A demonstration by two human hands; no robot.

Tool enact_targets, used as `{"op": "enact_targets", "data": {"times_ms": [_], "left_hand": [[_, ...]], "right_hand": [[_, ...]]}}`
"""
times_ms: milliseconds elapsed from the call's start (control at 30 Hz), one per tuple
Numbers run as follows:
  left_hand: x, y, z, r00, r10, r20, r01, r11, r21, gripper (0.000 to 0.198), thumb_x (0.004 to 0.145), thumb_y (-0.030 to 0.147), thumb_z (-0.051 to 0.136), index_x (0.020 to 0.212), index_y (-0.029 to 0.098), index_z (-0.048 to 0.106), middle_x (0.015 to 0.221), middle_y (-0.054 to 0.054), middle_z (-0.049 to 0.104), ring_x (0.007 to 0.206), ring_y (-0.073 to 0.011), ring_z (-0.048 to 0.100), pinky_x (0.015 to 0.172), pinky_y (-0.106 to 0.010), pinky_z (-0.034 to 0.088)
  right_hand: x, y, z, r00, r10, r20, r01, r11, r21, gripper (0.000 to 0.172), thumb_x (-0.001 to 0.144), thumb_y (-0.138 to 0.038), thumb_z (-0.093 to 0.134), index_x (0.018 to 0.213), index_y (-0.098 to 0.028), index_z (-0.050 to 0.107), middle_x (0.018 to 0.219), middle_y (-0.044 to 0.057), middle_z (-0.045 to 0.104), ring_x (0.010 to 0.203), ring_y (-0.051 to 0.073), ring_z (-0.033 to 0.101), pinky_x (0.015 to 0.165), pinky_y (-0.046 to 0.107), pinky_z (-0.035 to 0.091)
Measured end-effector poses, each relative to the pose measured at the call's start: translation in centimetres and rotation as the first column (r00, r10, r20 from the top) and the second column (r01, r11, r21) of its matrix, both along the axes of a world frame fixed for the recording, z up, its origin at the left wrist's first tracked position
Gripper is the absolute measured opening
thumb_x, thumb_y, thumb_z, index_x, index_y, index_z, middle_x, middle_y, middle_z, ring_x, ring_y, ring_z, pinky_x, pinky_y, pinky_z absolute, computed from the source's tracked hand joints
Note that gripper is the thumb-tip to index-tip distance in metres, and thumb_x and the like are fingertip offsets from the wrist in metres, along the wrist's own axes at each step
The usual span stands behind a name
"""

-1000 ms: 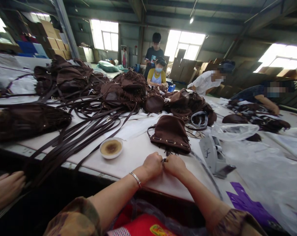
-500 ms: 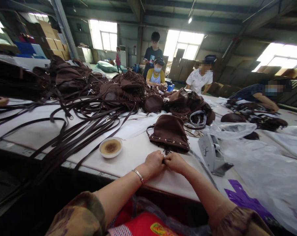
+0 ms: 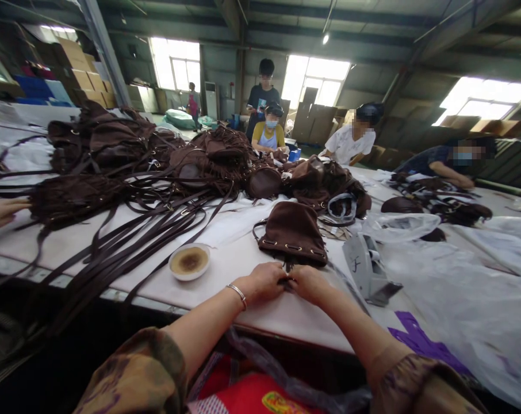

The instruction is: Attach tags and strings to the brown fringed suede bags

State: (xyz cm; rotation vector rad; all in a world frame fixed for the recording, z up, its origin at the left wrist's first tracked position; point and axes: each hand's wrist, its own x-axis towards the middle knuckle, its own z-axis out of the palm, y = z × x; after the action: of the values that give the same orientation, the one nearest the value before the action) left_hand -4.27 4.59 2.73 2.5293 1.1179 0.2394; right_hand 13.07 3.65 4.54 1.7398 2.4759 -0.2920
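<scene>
A small dark brown drawstring bag [image 3: 293, 230] lies on the white table in front of me, its row of gold eyelets towards me. Just below that edge, my left hand [image 3: 265, 283] and my right hand [image 3: 309, 283] meet, fingers pinched. Between the fingertips a bit of dark cord [image 3: 288, 268] shows, running up to the bag's edge. My fingers hide most of it. Left of my hands stands a white bowl [image 3: 190, 263] with a tan, dark-centred content.
Brown bags [image 3: 217, 155] are heaped across the table, with long straps [image 3: 157, 241] trailing over the front edge. Right of me stand a grey-white dispenser-like device [image 3: 368, 270], clear plastic [image 3: 454, 287] and a purple bag [image 3: 424, 342]. A co-worker's hand [image 3: 4, 213] reaches in at left.
At far left, a large dark brown item has come down onto the table beside the co-worker's hand, which shows more now. My hands have parted slightly at the cord. The view has shifted a little.
</scene>
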Motion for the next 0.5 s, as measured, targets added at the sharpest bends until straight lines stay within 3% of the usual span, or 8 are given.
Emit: {"op": "enact_targets", "data": {"times_ms": [133,333,400,500], "left_hand": [[-0.1,-0.2,0.8,0.988,0.131,-0.079,-0.135,0.989,-0.054,0.022,0.079,0.034,0.061,0.088,0.019,0.073,0.095,-0.01,0.068,0.087,-0.0235,0.064,0.075,-0.029,0.049],[0.1,-1.2,0.9,0.921,0.362,-0.144,-0.378,0.92,-0.103,0.032,0.084,0.038,0.052,0.09,0.015,0.073,0.09,-0.015,0.071,0.08,-0.0252,0.067,0.069,-0.031,0.05],[0.9,-1.4,0.9,0.9,0.409,-0.149,-0.426,0.898,-0.106,0.034,0.087,0.037,0.05,0.093,0.013,0.074,0.093,-0.016,0.071,0.085,-0.0262,0.067,0.073,-0.033,0.05],[2.0,-1.7,1.4,0.891,0.434,-0.134,-0.449,0.886,-0.119,0.033,0.088,0.034,0.051,0.092,0.012,0.075,0.095,-0.017,0.071,0.089,-0.0261,0.067,0.076,-0.032,0.05]], "right_hand": [[-1.4,0.2,-0.4,0.995,-0.039,0.094,0.039,0.999,0.002,0.028,0.083,-0.033,0.055,0.091,-0.016,0.076,0.097,0.016,0.073,0.092,0.029,0.068,0.075,0.032,0.047],[-1.9,-0.1,-2.2,0.968,-0.249,-0.019,0.247,0.967,-0.068,0.025,0.081,-0.028,0.052,0.083,-0.019,0.075,0.093,0.012,0.075,0.089,0.026,0.069,0.068,0.029,0.045],[-1.9,-0.4,-2.6,0.969,-0.243,-0.048,0.241,0.969,-0.049,0.03,0.085,-0.028,0.047,0.084,-0.017,0.075,0.095,0.014,0.074,0.09,0.027,0.068,0.071,0.03,0.045],[-1.2,-0.7,-2.4,0.987,-0.14,-0.084,0.136,0.989,-0.051,0.039,0.093,-0.033,0.04,0.085,-0.015,0.074,0.095,0.017,0.073,0.089,0.026,0.067,0.074,0.031,0.045]]}}
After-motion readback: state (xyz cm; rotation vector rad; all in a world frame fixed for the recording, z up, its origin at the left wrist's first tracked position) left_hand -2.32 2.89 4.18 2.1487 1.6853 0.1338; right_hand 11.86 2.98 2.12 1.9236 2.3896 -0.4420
